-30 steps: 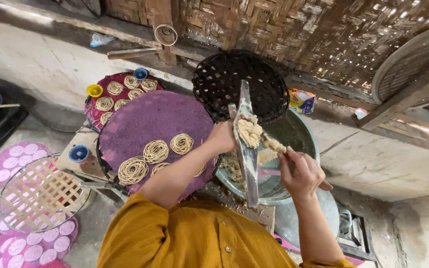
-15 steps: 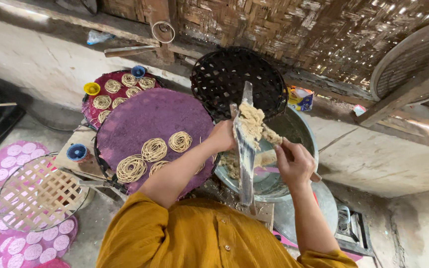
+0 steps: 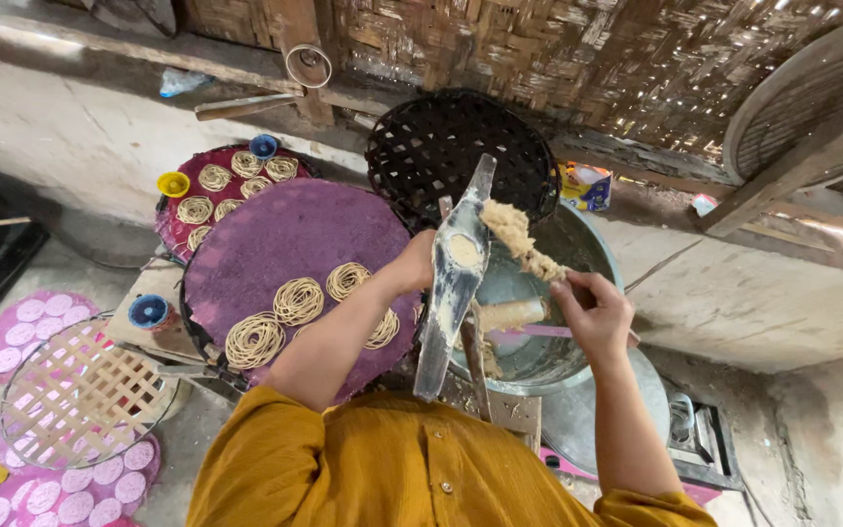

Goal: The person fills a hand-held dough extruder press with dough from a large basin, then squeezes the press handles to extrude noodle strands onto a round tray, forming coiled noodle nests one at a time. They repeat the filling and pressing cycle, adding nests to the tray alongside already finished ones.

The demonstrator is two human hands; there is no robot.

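My left hand (image 3: 420,263) grips a long metal dough press (image 3: 453,278), held upright over a large metal basin (image 3: 592,256). My right hand (image 3: 592,310) holds a lump of pale dough (image 3: 519,234) against the open top of the press. More dough lies in the basin. To the left sits a round purple tray (image 3: 280,239) carrying several coiled noodle spirals (image 3: 298,300). My mustard-yellow sleeves fill the bottom of the view.
A second maroon tray (image 3: 180,234) of spirals lies behind, with small yellow (image 3: 173,183) and blue (image 3: 263,146) cups on it. A black woven basket (image 3: 456,141) leans on the bamboo wall. A pale woven tray (image 3: 75,390) and pink mats with discs (image 3: 26,327) lie at left.
My right hand has lifted the dough higher and pressed it to the top of the press. The press has tilted slightly more upright.
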